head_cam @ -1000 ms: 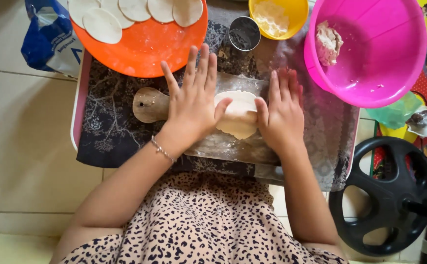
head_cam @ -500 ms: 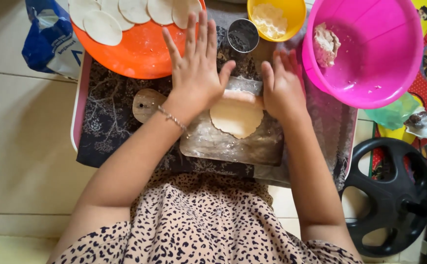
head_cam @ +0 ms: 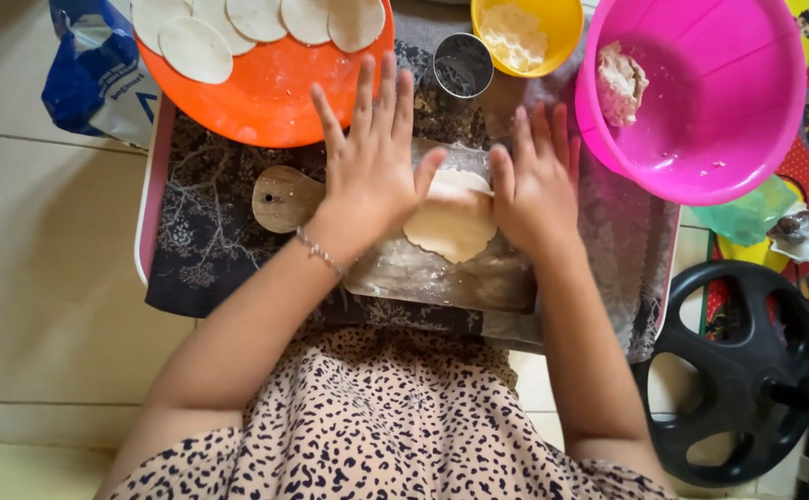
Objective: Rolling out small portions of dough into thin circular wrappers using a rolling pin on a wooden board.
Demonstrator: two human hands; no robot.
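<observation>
A flat piece of pale dough [head_cam: 451, 227] lies on a floured wooden board [head_cam: 423, 273]. The left hand [head_cam: 372, 162] and right hand [head_cam: 534, 181], fingers spread flat, press down at either side of the dough's far edge. Beyond the board sit an orange plate [head_cam: 265, 97] of dough rounds and a pink bowl [head_cam: 719, 102].

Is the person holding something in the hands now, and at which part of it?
Nothing is gripped. The left hand and right hand lie flat, fingers spread, pressing on what looks like a rolling pin over the dough; the pin is mostly hidden.
</observation>
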